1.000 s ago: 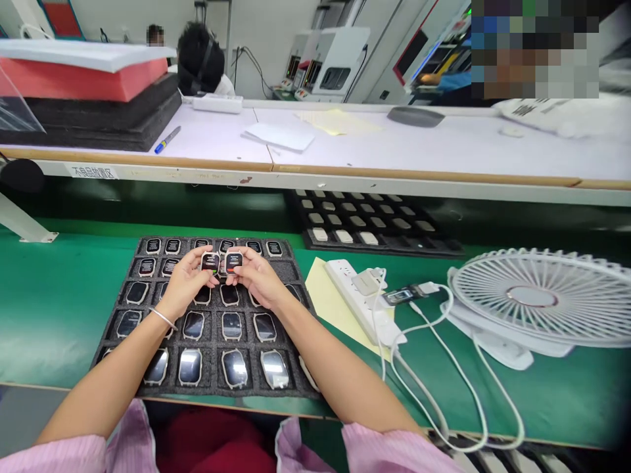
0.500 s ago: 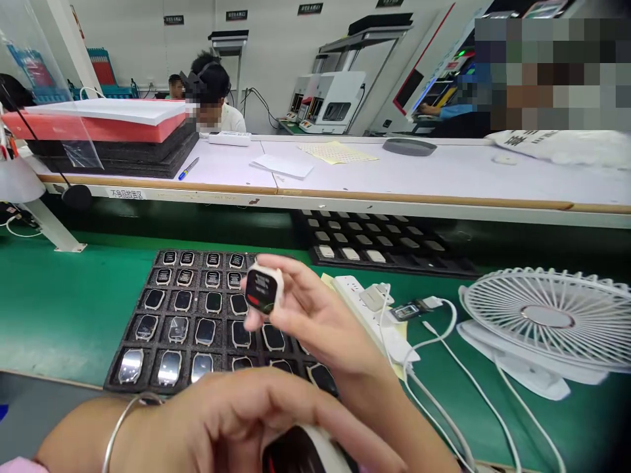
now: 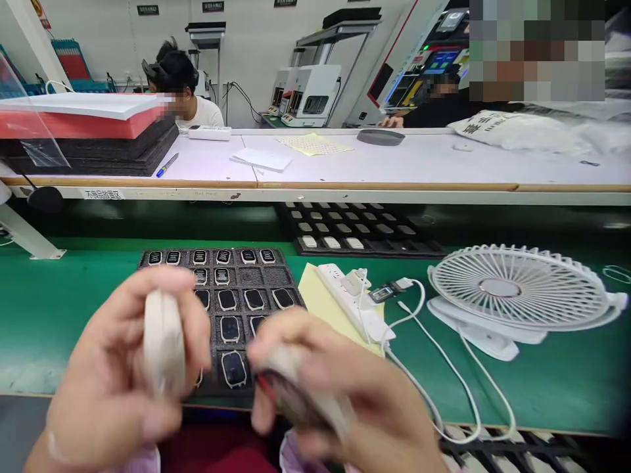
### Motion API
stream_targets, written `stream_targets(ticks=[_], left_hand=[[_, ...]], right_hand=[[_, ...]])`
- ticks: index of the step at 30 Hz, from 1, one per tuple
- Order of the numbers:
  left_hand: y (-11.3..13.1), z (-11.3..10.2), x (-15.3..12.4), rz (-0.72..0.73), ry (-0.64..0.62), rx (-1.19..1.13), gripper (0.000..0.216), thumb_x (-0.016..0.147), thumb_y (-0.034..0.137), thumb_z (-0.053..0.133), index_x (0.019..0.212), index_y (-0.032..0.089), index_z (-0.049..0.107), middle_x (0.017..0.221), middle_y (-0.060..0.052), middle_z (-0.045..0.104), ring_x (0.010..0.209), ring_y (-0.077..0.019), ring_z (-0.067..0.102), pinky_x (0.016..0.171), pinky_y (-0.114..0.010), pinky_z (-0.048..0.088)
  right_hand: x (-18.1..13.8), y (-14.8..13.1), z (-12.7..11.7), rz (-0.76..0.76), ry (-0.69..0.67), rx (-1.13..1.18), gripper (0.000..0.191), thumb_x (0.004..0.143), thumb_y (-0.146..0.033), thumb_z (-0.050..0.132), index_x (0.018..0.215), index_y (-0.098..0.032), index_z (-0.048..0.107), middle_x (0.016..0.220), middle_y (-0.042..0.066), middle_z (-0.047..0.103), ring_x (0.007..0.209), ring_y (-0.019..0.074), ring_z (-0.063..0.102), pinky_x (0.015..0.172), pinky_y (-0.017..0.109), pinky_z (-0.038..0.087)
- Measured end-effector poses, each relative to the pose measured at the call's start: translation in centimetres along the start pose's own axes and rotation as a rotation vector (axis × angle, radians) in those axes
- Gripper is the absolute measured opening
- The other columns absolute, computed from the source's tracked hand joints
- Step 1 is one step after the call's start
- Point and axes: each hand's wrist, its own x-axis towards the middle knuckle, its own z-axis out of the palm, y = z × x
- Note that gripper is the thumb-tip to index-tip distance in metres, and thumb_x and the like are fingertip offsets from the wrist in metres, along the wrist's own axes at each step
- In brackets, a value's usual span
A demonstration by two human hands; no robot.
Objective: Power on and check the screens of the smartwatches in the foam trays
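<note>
In the head view, my left hand [image 3: 123, 374] is closed around a cream smartwatch body [image 3: 164, 343], seen edge-on, so its face is hidden. My right hand [image 3: 345, 387], smeared by motion, grips a second watch body [image 3: 300, 394] with a light case, a dark screen and a bit of red on it. Both hands hover in front of a black foam tray [image 3: 273, 276]. Rows of strapless watches lie in its pockets, some with white text on their screens. Part of the tray is hidden behind my hands.
Right of the tray, a white power strip [image 3: 352, 302] with cables lies on yellow paper [image 3: 311, 289]. Further right stands a white fan [image 3: 522, 289]. Another black tray [image 3: 419, 248] sits under the shelf [image 3: 325, 177]. A person [image 3: 177, 85] sits beyond.
My right hand has drawn back from over the tray toward me with its watch. My left hand has lifted and shifted left, turning its watch edge-on. The head view has shifted slightly.
</note>
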Motion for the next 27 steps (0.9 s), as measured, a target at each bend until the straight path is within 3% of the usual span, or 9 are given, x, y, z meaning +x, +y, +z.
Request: stream_targets(ticks=[2,3,5,9,12,18,27], left_hand=[[-1.0,0.5,2.3,0.028,0.049,-0.031,0.053,0.065,0.016,0.085,0.113,0.035,0.071,0.078,0.002,0.064,0.048,-0.0052,0.046,0.042,-0.017,0.04],[-1.9,0.5,3.4,0.04,0.098,-0.034,0.054,0.066,0.016,0.085,0.115,0.033,0.07,0.083,0.001,0.065,0.052,-0.0051,0.047,0.045,-0.017,0.041],[-4.6,0.0,5.5,-0.007,0.17,-0.02,0.056,0.066,0.017,0.084,0.118,0.028,0.067,0.088,0.0,0.065,0.059,-0.0067,0.05,0.05,-0.017,0.043],[-10.1,-1.9,7.9,-0.181,0.238,0.017,0.064,0.063,0.022,0.084,0.122,0.02,0.059,0.089,-0.001,0.064,0.065,-0.0085,0.052,0.049,-0.017,0.039],[-12.3,-3.0,9.0,-0.184,0.268,0.05,0.065,0.062,0.022,0.083,0.121,0.019,0.057,0.094,-0.002,0.064,0.072,-0.0106,0.057,0.056,-0.018,0.044],[-13.3,-4.1,11.0,-0.095,0.238,0.129,0.059,0.063,0.019,0.081,0.118,0.02,0.058,0.102,-0.003,0.066,0.093,-0.0156,0.064,0.086,-0.027,0.052],[-16.3,-5.0,9.6,-0.14,0.164,0.229,0.059,0.066,0.019,0.075,0.121,0.019,0.055,0.106,-0.005,0.066,0.093,-0.0167,0.064,0.083,-0.029,0.05]], right_hand=[[2.5,1.6,-0.9,-0.134,0.16,0.131,0.041,0.084,-0.033,0.076,0.123,-0.037,0.067,0.122,0.006,0.068,0.073,0.0179,0.073,0.074,0.039,0.061],[3.8,2.7,-1.4,-0.123,0.237,0.199,0.047,0.083,-0.031,0.076,0.127,-0.036,0.063,0.12,0.005,0.069,0.075,0.0178,0.073,0.077,0.04,0.061],[6.2,5.2,-2.7,-0.064,0.364,0.339,0.05,0.079,-0.025,0.077,0.126,-0.031,0.061,0.113,0.004,0.073,0.079,0.0166,0.072,0.078,0.035,0.06],[8.9,9.7,-4.7,0.105,0.476,0.514,0.043,0.073,-0.019,0.077,0.113,-0.024,0.062,0.101,0.005,0.077,0.068,0.0132,0.069,0.066,0.027,0.054],[9.4,11.2,-5.3,0.152,0.488,0.531,0.041,0.074,-0.024,0.079,0.111,-0.024,0.062,0.096,0.004,0.077,0.064,0.0127,0.068,0.063,0.026,0.052],[10.4,11.5,-5.9,0.114,0.461,0.454,0.045,0.071,-0.029,0.082,0.111,-0.024,0.062,0.094,0.002,0.076,0.062,0.0116,0.065,0.065,0.027,0.05],[9.7,11.9,-7.2,0.123,0.416,0.339,0.039,0.077,-0.036,0.077,0.11,-0.022,0.063,0.089,0.002,0.073,0.06,0.0127,0.063,0.063,0.029,0.046]])
